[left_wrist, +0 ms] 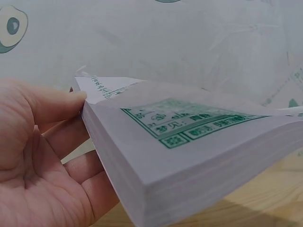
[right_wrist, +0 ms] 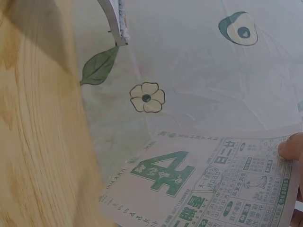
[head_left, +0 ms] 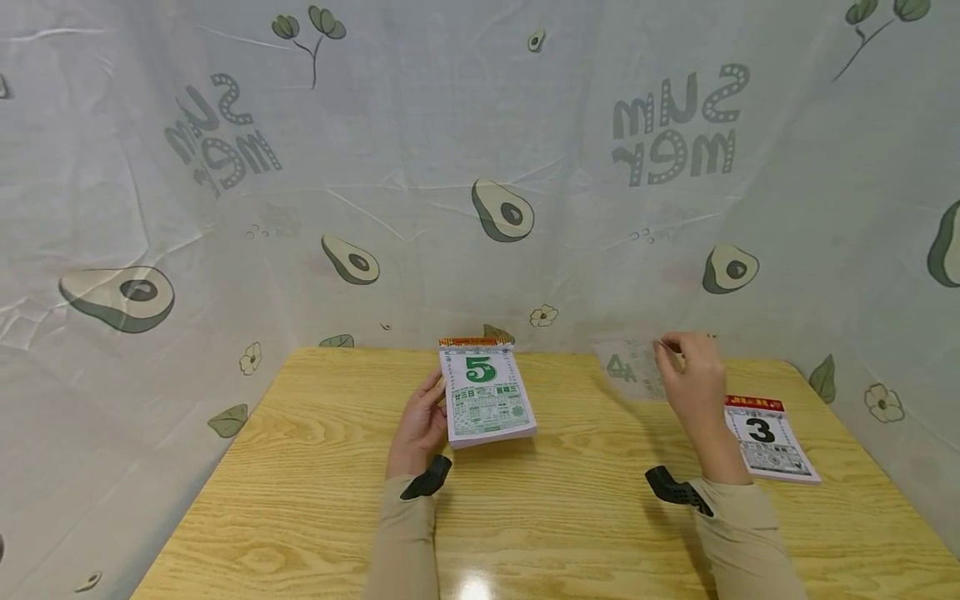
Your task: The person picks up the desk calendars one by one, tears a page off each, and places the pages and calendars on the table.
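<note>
A thick tear-off calendar (head_left: pixel 487 392) with a green 5 on top is gripped along its left edge by my left hand (head_left: pixel 420 423). In the left wrist view, the thumb (left_wrist: pixel 71 105) lies at the pad's edge while the other fingers curl beneath. Off to the right, my right hand (head_left: pixel 693 383) pinches a thin loose calendar page (head_left: pixel 630 371) between thumb and fingertips. The right wrist view shows a green 4 printed on that page (right_wrist: pixel 165 175), with the thumb (right_wrist: pixel 291 146) pressing near its edge.
A second calendar pad (head_left: pixel 768 442), with a red header and black 3, lies on the wooden table (head_left: pixel 315 500) beside the right forearm. Behind the table hangs a pale cloth (head_left: pixel 420 208) printed with avocados and flowers. Each wrist wears a black mount (head_left: pixel 678 490).
</note>
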{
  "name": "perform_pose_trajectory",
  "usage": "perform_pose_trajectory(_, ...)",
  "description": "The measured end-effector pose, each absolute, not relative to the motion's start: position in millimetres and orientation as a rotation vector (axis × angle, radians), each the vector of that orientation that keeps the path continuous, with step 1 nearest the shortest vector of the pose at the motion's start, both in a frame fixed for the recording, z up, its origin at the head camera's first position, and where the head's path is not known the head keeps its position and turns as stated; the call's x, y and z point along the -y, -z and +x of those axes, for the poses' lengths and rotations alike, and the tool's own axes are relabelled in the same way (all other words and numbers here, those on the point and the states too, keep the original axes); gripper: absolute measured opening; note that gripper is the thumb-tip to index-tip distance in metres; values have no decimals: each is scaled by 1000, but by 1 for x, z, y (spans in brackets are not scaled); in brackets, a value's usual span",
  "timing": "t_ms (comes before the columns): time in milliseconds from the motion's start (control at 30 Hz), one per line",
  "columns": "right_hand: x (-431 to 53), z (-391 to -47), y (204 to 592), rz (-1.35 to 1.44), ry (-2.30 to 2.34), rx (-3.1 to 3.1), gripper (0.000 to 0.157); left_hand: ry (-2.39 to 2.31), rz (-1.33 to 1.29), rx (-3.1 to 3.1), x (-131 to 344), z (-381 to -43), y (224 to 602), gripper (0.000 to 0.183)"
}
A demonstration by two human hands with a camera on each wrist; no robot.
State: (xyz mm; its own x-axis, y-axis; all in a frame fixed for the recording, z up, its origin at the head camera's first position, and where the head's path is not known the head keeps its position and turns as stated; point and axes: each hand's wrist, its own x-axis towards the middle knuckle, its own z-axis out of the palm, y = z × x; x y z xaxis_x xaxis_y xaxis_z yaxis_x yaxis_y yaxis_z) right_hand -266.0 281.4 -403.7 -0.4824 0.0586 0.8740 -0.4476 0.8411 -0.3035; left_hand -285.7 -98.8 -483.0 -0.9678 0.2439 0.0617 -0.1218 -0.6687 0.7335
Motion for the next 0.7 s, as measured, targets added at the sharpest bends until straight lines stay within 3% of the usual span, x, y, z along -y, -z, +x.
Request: perform_pose_trajectory(700,-256,-270,415,431,-590,2003,9,-2714,102,-1246,152,-284,491,35)
